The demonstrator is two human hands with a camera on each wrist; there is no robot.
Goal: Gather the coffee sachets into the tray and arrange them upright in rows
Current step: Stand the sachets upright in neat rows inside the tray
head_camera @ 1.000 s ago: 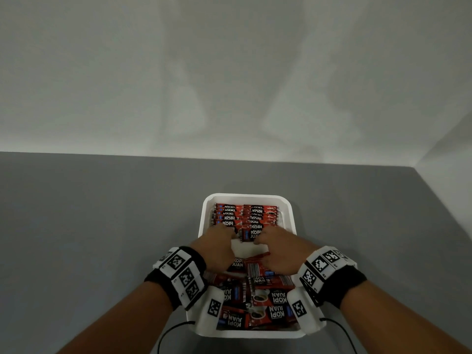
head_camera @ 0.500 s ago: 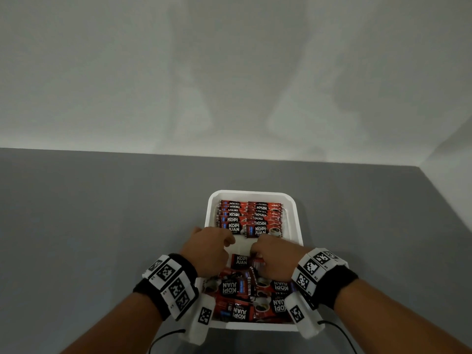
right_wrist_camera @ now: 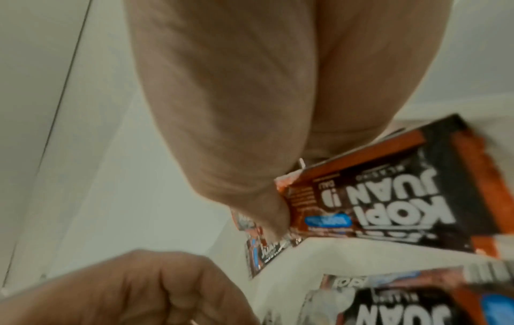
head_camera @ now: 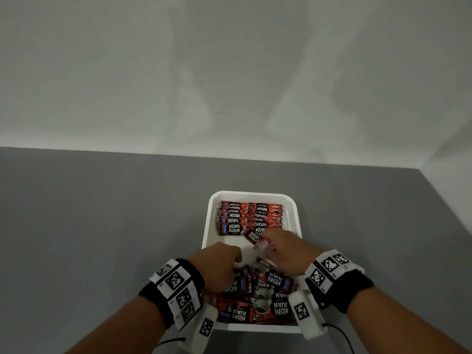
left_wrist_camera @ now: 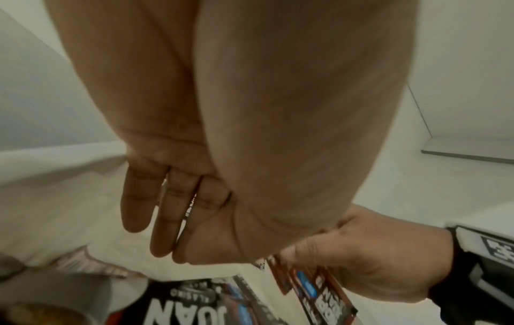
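Head view: white tray (head_camera: pixel 205 241) on grey table (head_camera: pixel 102 226). Rows of upright sachets (head_camera: pixel 249 217) fill the tray's far end; loose sachets (head_camera: pixel 258 300) lie jumbled at the near end, bare floor between. Right hand (head_camera: pixel 286 254) pinches one sachet (head_camera: pixel 258 240), tilted, just in front of the standing rows, thumb on its printed face in the right wrist view. Left hand (head_camera: pixel 217 269) over the loose pile, fingers curled; whether it holds anything, cannot tell.
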